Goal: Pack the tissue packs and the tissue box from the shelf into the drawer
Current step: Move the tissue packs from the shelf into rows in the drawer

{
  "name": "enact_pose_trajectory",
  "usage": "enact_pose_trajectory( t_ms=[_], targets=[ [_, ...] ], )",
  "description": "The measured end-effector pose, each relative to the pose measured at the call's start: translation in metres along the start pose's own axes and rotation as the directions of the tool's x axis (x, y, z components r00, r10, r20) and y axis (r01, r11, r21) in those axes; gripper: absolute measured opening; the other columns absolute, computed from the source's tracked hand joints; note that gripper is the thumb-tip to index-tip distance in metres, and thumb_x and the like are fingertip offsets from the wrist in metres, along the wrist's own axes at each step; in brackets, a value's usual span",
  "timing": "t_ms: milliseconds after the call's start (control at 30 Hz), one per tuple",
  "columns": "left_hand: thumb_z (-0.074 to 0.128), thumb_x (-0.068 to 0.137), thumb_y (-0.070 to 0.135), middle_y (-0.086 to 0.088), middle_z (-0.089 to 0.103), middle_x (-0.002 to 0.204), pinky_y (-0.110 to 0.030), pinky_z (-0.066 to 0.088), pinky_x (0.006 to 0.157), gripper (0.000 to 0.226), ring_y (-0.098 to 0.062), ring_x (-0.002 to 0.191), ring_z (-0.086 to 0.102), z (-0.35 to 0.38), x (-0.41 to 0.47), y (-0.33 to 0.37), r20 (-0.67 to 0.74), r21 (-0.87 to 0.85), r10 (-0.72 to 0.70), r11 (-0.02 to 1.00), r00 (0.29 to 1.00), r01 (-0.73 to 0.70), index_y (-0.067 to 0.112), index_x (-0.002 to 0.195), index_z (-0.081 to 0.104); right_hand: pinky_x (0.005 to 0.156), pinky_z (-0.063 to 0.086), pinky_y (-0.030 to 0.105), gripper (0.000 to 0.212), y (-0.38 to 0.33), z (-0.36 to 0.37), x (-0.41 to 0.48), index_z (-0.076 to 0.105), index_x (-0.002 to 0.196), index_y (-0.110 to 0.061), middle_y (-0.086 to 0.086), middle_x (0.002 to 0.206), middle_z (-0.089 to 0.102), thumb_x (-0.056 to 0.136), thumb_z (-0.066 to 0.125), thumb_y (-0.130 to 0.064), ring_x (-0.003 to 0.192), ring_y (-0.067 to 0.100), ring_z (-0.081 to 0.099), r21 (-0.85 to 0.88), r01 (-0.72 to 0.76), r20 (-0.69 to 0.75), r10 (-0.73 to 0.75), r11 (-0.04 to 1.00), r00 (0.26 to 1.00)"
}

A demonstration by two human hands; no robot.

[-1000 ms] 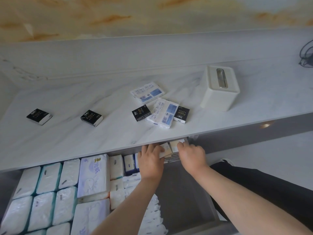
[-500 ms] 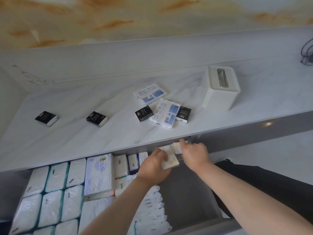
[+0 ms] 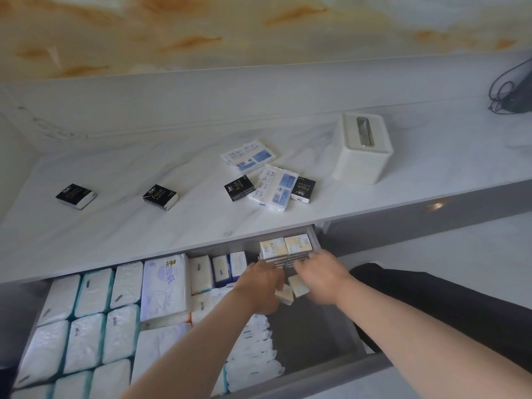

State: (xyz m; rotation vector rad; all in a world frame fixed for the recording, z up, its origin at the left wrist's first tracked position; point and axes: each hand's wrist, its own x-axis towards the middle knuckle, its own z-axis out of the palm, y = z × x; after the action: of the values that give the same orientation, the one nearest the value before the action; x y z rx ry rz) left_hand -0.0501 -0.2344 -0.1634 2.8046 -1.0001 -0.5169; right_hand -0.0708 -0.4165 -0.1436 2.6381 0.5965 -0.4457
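Note:
The open grey drawer (image 3: 325,367) holds many white tissue packs on its left side. Cream "Face" packs (image 3: 285,249) stand stacked in its back right corner. My left hand (image 3: 259,286) grips a small cream pack (image 3: 283,295) inside the drawer. My right hand (image 3: 322,280) holds another cream pack (image 3: 298,286) beside it, just in front of the stack. On the marble shelf (image 3: 144,226) lie several black packs (image 3: 76,195), two blue-and-white packs (image 3: 275,187) and the white tissue box (image 3: 362,151).
A dark cable bundle (image 3: 509,93) sits at the shelf's far right. The drawer's right half shows bare grey floor (image 3: 311,332). My dark trouser leg (image 3: 431,306) is beside the drawer's right wall.
Both hands have drawn back from the drawer's rear corner, each with a small cream pack. The stacked cream packs at the back are now uncovered.

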Motion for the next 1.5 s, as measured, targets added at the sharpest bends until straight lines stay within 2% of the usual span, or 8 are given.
enact_pose_trajectory(
  t_ms=[167,300,600,867,1033,1233,1367,1500],
  targets=[
    [0.073,0.079,0.028,-0.006,0.058,0.115,-0.034,0.044,0.093,0.039,-0.026,0.107,0.055,0.007,0.01,0.008,0.118,0.171,-0.048,0.985,0.992,0.027,0.018,0.115,0.064,0.092,0.04,0.045,0.035,-0.026,0.007,0.013,0.054,0.121,-0.011,0.007,0.109,0.062,0.092,0.06,-0.03,0.106,0.03,0.057,-0.318,0.047,0.164,0.006,0.947,0.986],
    [0.072,0.085,0.024,-0.009,0.061,0.115,-0.035,0.046,0.09,0.035,-0.026,0.105,0.058,0.013,0.019,0.01,0.145,0.276,-0.104,0.959,0.984,0.061,0.016,0.118,0.065,0.097,0.039,0.048,0.041,-0.028,0.016,0.027,0.052,0.126,-0.007,0.009,0.115,0.062,0.094,0.063,-0.03,0.112,0.033,0.057,-0.328,-0.013,0.191,0.08,0.945,0.978],
    [0.062,0.092,0.011,-0.01,0.059,0.126,-0.036,0.048,0.086,0.036,-0.028,0.114,0.059,0.027,0.042,0.024,0.255,0.281,-0.206,0.951,0.945,0.132,0.009,0.127,0.059,0.09,0.037,0.041,0.028,-0.019,0.027,0.023,0.06,0.126,-0.016,0.006,0.123,0.063,0.099,0.054,-0.022,0.115,0.03,0.051,-0.4,0.256,0.287,-0.145,0.88,0.947],
    [0.05,0.098,0.03,-0.006,0.066,0.105,-0.039,0.041,0.092,0.024,-0.025,0.099,0.061,0.017,0.018,0.017,0.287,0.392,-0.053,0.917,0.956,-0.067,0.013,0.109,0.064,0.107,0.036,0.044,0.078,-0.058,0.04,0.012,0.02,0.154,-0.003,0.02,0.152,0.03,0.091,0.062,-0.017,0.132,0.035,0.04,0.014,0.138,0.355,-0.134,0.99,0.925],
    [0.046,0.1,0.031,-0.007,0.064,0.111,-0.038,0.041,0.095,0.032,-0.026,0.106,0.06,0.024,0.008,0.027,0.415,0.359,-0.058,0.927,0.908,-0.105,0.011,0.121,0.061,0.12,0.019,0.051,0.094,-0.071,0.051,0.007,-0.01,0.157,-0.005,0.02,0.164,-0.013,0.091,0.057,-0.011,0.15,0.04,0.006,0.164,-0.01,0.468,-0.069,0.986,0.881],
    [0.041,0.1,0.028,-0.009,0.057,0.131,-0.043,0.039,0.102,0.042,-0.029,0.122,0.053,0.023,0.022,0.039,0.56,0.289,-0.102,0.954,0.822,-0.078,0.011,0.137,0.051,0.119,0.025,0.046,0.092,-0.055,0.051,0.024,-0.005,0.157,-0.002,0.017,0.163,-0.019,0.088,0.057,0.001,0.152,0.034,0.007,0.329,-0.174,0.472,-0.002,0.928,0.882],
    [0.055,0.094,0.022,-0.007,0.061,0.122,-0.04,0.046,0.093,0.038,-0.027,0.111,0.059,0.026,0.03,0.033,0.511,0.27,-0.088,0.961,0.855,-0.062,0.011,0.131,0.055,0.108,0.04,0.042,0.069,-0.052,0.057,0.036,0.029,0.148,-0.001,0.021,0.151,0.024,0.086,0.059,-0.006,0.132,0.032,0.036,0.359,-0.201,0.391,0.049,0.911,0.919],
    [0.058,0.094,0.024,-0.007,0.06,0.121,-0.039,0.045,0.093,0.034,-0.025,0.107,0.059,0.027,0.033,0.023,0.396,0.364,-0.042,0.925,0.917,-0.114,0.012,0.126,0.059,0.116,0.033,0.042,0.086,-0.05,0.061,0.037,0.01,0.156,-0.001,0.019,0.163,-0.003,0.086,0.06,-0.001,0.148,0.033,0.018,0.389,-0.245,0.421,0.065,0.888,0.905]
  ],
)
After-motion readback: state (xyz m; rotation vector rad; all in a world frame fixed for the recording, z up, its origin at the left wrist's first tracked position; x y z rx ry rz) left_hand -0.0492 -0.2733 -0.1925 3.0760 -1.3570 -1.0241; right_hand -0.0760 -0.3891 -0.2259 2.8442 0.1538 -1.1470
